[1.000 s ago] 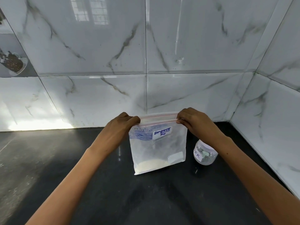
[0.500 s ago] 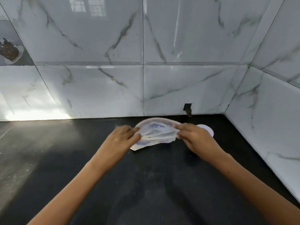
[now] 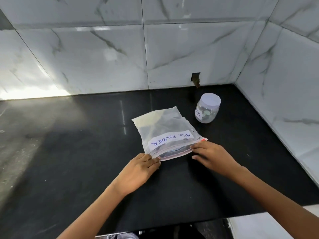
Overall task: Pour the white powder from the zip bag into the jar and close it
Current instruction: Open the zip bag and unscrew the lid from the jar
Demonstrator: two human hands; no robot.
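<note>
A clear zip bag labelled "MILK POWDER" lies flat on the black counter, its red zip edge toward me and a little white powder gathered at its far end. My left hand pinches the zip's left end. My right hand presses on the zip's right end with fingers spread. A small clear jar with a white lid on it stands behind the bag to the right, untouched.
The black counter runs to white marble-tiled walls behind and on the right, forming a corner near the jar. A small dark notch sits in the back wall. The counter's front edge lies close below my arms.
The bag was held upright by its top corners a second ago; it has been tipped over and laid flat with the zip facing me. The camera now looks further down.
</note>
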